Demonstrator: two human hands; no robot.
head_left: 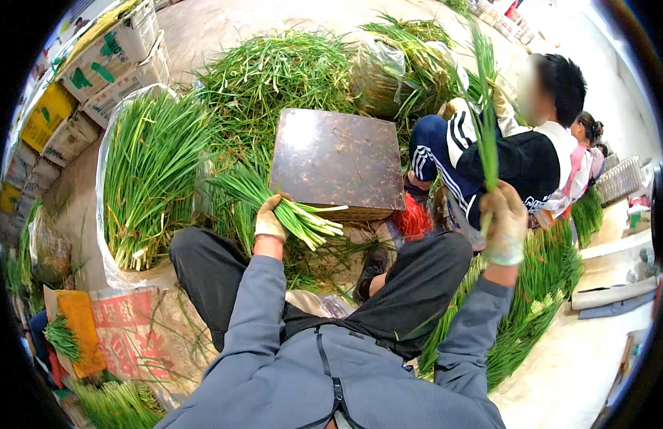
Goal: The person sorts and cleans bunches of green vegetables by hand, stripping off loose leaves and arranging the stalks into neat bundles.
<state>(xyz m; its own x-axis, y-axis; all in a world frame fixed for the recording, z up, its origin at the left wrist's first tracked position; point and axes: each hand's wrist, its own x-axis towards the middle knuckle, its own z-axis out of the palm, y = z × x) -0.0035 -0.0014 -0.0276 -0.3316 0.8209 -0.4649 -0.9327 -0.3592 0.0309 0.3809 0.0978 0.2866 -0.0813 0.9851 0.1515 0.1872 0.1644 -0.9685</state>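
My left hand (271,219), in a pale work glove, is closed around a bunch of green onions (306,220); their white ends point right and the green tops fan out to the left. Raised at the right, my gloved right hand (506,223) is closed around a thin bundle of long green onion leaves (487,136) that stands upright. Just beyond my left hand is a low block with a dark, shiny top (331,154). A few dry strands lie on that top. Red ties (413,218) hang by its right corner.
Behind the block spreads a large heap of loose green onions (274,68). A plastic-lined stack of onions (149,171) stands to the left, with crates (113,53) beyond it. Close on my right sits a co-worker (514,154). More onions (535,300) lie beside my right knee.
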